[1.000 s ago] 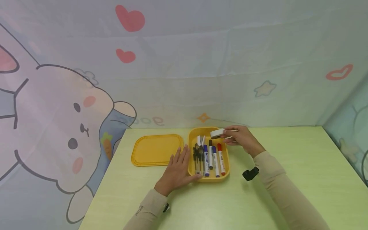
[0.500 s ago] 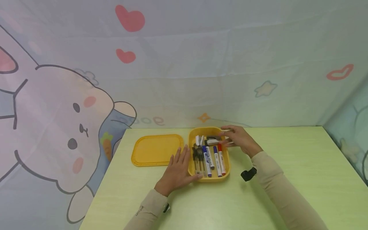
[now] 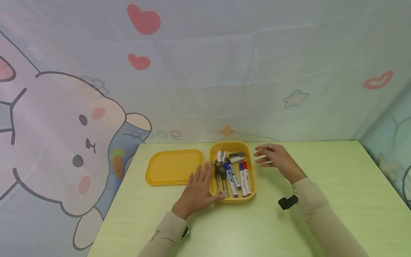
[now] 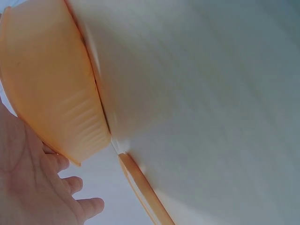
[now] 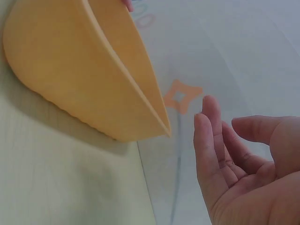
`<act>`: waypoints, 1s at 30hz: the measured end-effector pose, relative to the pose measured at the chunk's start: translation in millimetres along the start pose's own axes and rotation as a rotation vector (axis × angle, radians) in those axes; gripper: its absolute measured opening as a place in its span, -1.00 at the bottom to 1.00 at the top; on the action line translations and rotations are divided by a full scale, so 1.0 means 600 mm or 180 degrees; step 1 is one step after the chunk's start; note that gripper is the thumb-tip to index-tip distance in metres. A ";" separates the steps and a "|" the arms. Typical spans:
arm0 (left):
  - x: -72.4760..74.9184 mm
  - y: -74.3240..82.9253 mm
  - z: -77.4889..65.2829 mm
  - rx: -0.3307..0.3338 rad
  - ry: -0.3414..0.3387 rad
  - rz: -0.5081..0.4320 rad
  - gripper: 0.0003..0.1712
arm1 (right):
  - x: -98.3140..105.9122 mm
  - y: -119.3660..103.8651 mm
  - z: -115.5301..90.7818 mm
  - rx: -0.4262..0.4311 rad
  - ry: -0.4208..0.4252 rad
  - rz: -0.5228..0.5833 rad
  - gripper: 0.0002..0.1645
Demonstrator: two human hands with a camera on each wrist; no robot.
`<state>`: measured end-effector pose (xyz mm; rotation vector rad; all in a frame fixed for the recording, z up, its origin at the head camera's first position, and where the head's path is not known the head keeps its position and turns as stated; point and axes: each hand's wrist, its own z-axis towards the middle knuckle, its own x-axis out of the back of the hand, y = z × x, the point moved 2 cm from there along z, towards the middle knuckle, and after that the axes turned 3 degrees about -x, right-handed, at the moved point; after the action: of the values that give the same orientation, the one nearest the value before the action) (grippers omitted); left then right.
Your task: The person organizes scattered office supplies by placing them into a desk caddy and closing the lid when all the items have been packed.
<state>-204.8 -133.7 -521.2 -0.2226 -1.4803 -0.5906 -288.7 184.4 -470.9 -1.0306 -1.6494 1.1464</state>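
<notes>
A yellow plastic box (image 3: 239,201) stands at the table's back middle, filled with pens and markers. My left hand (image 3: 196,194) rests with spread fingers along its left rim, thumb on the front-left corner. Just right of the box my right hand (image 3: 278,160) hovers with nothing held, fingers loosely bent; the right wrist view shows the same hand (image 5: 243,168) apart from the box wall (image 5: 61,65). At the box's back right lies a small grey-and-white stapler (image 3: 237,157). Blue, black and red markers (image 3: 243,180) and several black-capped pens (image 3: 221,178) lie in front of it.
A flat yellow lid (image 3: 174,167) lies on the table left of the box, close to the left fingers. Behind the table (image 3: 327,178) hangs a printed cloth (image 3: 205,71) with a rabbit and hearts. A small white item (image 3: 221,156) sits at the box's back left.
My right hand has lowered the stapler into the box, let go of it and drawn away to the right. Some markers inside have shifted. The left hand has stayed in place.
</notes>
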 end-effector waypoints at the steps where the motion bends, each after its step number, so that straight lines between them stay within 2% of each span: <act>1: 0.000 0.000 0.000 -0.0001 0.0000 -0.0001 0.30 | 0.002 0.002 -0.002 -0.0001 0.0008 0.0007 -0.39; 11: 0.001 0.002 0.001 0.0045 -0.0037 -0.0045 0.30 | 0.010 0.024 -0.025 -0.0122 0.0073 0.0051 -0.38; 21: -0.001 0.003 0.002 0.0135 -0.0100 -0.0126 0.31 | 0.015 0.044 -0.039 -0.0109 0.0079 0.0123 -0.39; 24: 0.003 0.005 0.002 0.0170 -0.0125 -0.0097 0.31 | 0.018 0.049 -0.045 -0.0093 0.0071 0.0147 -0.39; 30: 0.019 0.008 -0.001 0.0207 -0.0045 -0.0117 0.28 | 0.026 0.059 -0.058 -0.0088 0.0123 0.0177 -0.37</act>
<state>-202.1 -132.6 -509.3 -0.1493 -1.5175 -0.5705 -255.1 216.1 -494.8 -1.1157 -1.6191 1.1358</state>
